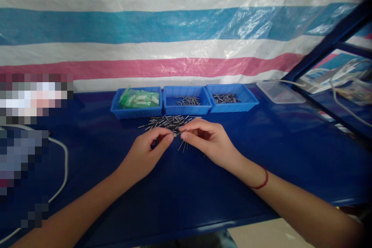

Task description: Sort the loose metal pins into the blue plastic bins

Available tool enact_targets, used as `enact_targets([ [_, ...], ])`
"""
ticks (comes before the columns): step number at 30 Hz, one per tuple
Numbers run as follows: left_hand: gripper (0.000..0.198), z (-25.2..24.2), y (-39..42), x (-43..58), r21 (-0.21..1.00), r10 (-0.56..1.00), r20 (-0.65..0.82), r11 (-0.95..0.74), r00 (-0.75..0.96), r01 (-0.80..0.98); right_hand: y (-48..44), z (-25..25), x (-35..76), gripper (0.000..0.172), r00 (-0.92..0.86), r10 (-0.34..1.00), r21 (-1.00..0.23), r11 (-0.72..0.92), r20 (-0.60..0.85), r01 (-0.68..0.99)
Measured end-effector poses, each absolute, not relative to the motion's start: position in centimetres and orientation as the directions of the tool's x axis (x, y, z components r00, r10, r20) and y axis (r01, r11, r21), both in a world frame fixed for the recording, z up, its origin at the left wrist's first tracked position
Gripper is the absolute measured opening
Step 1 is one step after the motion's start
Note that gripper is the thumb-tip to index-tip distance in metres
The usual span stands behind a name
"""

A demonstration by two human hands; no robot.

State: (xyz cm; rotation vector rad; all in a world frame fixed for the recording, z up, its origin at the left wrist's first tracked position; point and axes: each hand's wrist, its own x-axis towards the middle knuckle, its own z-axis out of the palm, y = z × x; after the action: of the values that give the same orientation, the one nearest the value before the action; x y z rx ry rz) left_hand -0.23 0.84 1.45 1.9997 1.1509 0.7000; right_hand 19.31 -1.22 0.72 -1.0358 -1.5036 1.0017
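The left hand [145, 154] and the right hand [209, 141] meet low over the blue table [261, 155], just in front of a loose pile [168, 122] of thin metal rods. Between them they hold a few pins [182, 146]. The left thumb and forefinger are pressed together on one end, and the right fingertips [186, 136] pinch the other. The remaining fingers of both hands are curled loosely underneath. A couple of pins hang slanted below the right fingertips, close to the table. The work in hand looks like gathering pins from the pile and squaring them up between the two pinches. It would go best with a light, even grip, because squeezing hard would likely splay such slippery rods. Keeping the hands this close to the surface seems wise, since a dropped pin would then land beside the pile and not roll away. Rolling the bundle gently between thumb and forefinger should bring the ends level. The slanted pins probably need tucking in first. Behind the pile, touching side by side, stand three blue bins. The left bin [136, 114] holds green packets [139, 99], and the middle bin [186, 111] and the right bin [234, 107] each hold more pins.
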Motion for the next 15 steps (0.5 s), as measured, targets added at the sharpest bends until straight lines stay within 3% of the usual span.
enact_targets([
  [15,0.010,1.62,0.50,0.18,0.784,0.845,0.234,-0.456,0.481,0.420,-1.58,0.89,19.31,0.012,-0.204,0.904,-0.898,0.410,0.376,0.162],
])
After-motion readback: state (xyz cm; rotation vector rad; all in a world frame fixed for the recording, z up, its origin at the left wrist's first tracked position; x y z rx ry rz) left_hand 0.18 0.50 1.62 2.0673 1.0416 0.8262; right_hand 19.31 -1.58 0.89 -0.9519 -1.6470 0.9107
